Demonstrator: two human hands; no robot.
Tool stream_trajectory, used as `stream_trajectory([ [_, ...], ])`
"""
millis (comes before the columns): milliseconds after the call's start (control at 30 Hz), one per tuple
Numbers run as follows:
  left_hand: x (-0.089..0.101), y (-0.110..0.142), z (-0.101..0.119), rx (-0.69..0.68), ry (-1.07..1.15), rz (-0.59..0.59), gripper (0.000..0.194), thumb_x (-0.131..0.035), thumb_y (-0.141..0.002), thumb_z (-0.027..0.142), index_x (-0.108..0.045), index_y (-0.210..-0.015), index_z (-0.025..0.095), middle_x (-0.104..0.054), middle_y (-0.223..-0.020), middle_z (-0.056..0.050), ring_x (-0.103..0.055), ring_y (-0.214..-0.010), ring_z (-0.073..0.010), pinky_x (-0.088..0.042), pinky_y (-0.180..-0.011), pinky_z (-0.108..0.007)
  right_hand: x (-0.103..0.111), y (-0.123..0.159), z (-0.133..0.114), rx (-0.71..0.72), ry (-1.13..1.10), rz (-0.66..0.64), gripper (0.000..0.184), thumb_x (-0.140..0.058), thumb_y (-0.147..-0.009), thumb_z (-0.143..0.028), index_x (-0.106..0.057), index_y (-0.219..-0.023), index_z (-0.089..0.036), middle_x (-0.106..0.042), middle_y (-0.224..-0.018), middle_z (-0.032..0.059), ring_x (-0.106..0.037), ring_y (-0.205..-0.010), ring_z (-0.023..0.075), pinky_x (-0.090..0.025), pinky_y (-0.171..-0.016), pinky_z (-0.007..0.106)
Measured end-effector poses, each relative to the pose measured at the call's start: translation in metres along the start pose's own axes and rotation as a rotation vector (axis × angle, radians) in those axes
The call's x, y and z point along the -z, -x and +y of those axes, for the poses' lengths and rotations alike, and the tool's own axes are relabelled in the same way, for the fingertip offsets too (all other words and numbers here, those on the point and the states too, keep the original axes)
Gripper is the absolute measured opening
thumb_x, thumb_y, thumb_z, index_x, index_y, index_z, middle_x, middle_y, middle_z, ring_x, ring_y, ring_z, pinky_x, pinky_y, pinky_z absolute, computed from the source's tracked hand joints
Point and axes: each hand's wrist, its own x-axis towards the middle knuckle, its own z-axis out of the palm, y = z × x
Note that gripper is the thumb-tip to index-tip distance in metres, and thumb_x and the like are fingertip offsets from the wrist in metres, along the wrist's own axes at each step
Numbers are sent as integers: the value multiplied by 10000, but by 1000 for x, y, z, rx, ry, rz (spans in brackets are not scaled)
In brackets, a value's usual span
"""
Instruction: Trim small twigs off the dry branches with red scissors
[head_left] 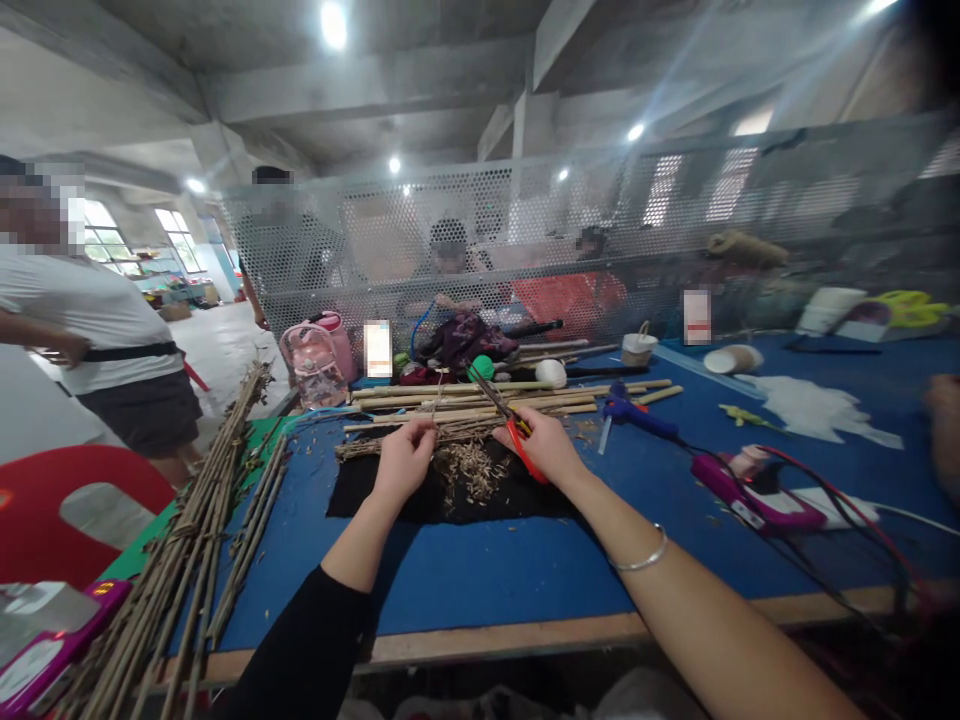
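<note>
My left hand [406,460] is closed on a bundle of thin dry twigs [450,432] that lies across a black cloth [450,495]. My right hand [541,447] grips red-handled scissors [510,420], their blades pointing up and left over the bundle. A small heap of cut twig bits [471,468] lies on the cloth between my hands. A silver bangle sits on my right wrist.
Bamboo sticks [510,397] lie behind the cloth on the blue table [487,570]. A long twig pile [202,530] runs along the left edge. A blue glue gun [634,412] and a purple one [750,495] with cords lie right. People stand beyond a mesh screen [525,220].
</note>
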Motion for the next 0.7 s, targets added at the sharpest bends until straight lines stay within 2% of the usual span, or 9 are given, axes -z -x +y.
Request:
stream_trajectory([
  [133, -9, 5, 6, 8, 95, -54, 261, -477, -772, 348, -638, -819, 148, -625, -622, -21, -552, -577, -126, -420, -591, -229, -1, 1, -3, 12, -14, -74, 317, -526, -704, -506, -531, -701, -189, -546, -614, -9, -461, -552, 118, -318, -522, 215],
  [300, -10, 3, 8, 178, 375, -34, 339, -554, -705, 418, -632, -834, 115, -628, -760, -51, -542, -642, -120, -423, -581, -219, -5, 2, -2, 43, -7, -149, 332, -553, -678, -517, -531, -722, -189, -551, -696, 1, -474, -616, 127, -341, -568, 225],
  [433, -16, 6, 12, 234, 490, -126, 322, -593, -662, 360, -607, -876, 121, -590, -698, -19, -496, -566, -89, -394, -528, -201, -12, 3, -6, 6, -168, -160, 306, -551, -688, -483, -533, -737, -181, -533, -675, -15, -459, -615, 116, -364, -581, 224],
  [533, -25, 14, 15, 196, 390, -234, 226, -554, -674, 277, -589, -847, 136, -526, -589, 24, -444, -496, -73, -355, -491, -190, -18, 3, -10, -56, -330, -127, 299, -590, -659, -459, -511, -722, -177, -487, -613, -42, -429, -572, 96, -365, -550, 211],
  [633, -29, 20, 21, 58, 75, -192, 121, -511, -686, 204, -591, -764, 158, -512, -555, 30, -439, -494, -85, -341, -505, -202, -22, 3, -12, -87, -501, -138, 305, -580, -672, -464, -479, -714, -179, -480, -596, -45, -411, -523, 81, -356, -503, 203],
  [700, -27, 18, 27, -56, -171, -138, 110, -499, -693, 178, -595, -745, 173, -557, -609, 7, -483, -553, -110, -358, -553, -220, -21, 3, -12, -128, -621, -166, 316, -543, -699, -489, -459, -736, -186, -505, -608, -36, -410, -483, 78, -342, -456, 203],
])
